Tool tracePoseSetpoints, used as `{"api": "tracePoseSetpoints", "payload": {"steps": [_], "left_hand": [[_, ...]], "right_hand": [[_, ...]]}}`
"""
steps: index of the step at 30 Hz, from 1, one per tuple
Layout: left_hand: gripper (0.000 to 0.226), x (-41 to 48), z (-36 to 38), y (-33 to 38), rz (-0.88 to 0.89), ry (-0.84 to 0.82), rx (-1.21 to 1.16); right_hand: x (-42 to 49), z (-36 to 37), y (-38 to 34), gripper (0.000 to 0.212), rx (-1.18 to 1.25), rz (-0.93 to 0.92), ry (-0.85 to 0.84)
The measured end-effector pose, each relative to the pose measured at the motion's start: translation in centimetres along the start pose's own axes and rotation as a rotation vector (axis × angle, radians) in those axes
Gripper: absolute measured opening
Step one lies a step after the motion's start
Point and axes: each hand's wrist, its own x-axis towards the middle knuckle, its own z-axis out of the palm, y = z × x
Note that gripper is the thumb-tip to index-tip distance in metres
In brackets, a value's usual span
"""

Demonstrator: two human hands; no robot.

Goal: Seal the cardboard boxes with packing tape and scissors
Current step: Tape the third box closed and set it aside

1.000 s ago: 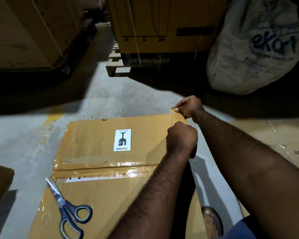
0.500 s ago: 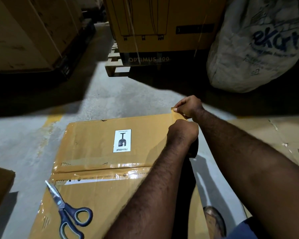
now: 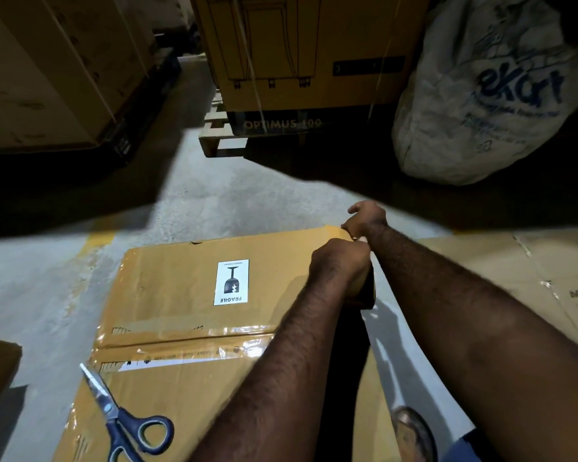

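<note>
Cardboard box [image 3: 181,295] flat on concrete floor [image 3: 214,201], glossy tape across its middle seam. Scissors [image 3: 121,418] lie on its near left top. Left hand [image 3: 339,261] curled round tape roll [image 3: 364,291] at far right edge. Right hand [image 3: 364,218] just beyond, pinching tape end [image 3: 334,231] at the corner.

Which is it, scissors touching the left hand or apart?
Apart: the head view shows the scissors lying on the box, well clear of the left hand.

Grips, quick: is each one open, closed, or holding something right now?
Left grip: closed, grips the tape roll.
Right grip: closed, pinches the tape end at the cardboard box corner.
</note>
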Motion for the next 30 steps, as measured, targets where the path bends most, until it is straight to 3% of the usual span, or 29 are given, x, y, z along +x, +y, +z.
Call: {"api": "tracePoseSetpoints", "payload": {"steps": [2, 5, 10, 12, 17, 22, 25, 30], "left_hand": [[0.067, -0.2, -0.6, -0.3, -0.035, 0.011, -0.060], [0.066, -0.5, -1.0, -0.8, -0.011, 0.015, -0.113], [0.054, -0.7, -0.7, -1.8, 0.025, -0.006, -0.223], [0.052, -1.0, -0.3, -2.2, 0.038, 0.025, -0.298], [0.052, -2.3, 0.7, -3.6, 0.076, 0.151, -0.451], [0.035, -3.7, 2.4, -4.8, 0.150, 0.193, -0.515], [0.040, -4.3, 3.2, -5.0, 0.228, 0.247, -0.453], [0.039, -5.2, 3.7, -4.6, 0.207, 0.303, -0.396]], "right_hand": [[0.3, 0.0, -0.1, 0.045, 0.005, 0.002, 0.062], [0.5, -0.5, -0.4, 0.022, 0.075, -0.014, 0.155], [-0.7, -0.9, -0.5, 0.027, 0.122, 0.079, -0.029], [-1.2, -1.1, -0.5, 0.030, 0.028, 0.005, -0.046], [-2.5, -1.9, -1.3, 0.015, -0.099, -0.232, -0.084], [-2.7, -1.7, -0.2, 0.027, -0.118, -0.161, -0.146], [-2.6, -1.9, 0.5, 0.034, -0.094, -0.136, -0.155], [-2.2, -2.0, 1.1, 0.043, -0.104, -0.128, -0.153]]}}
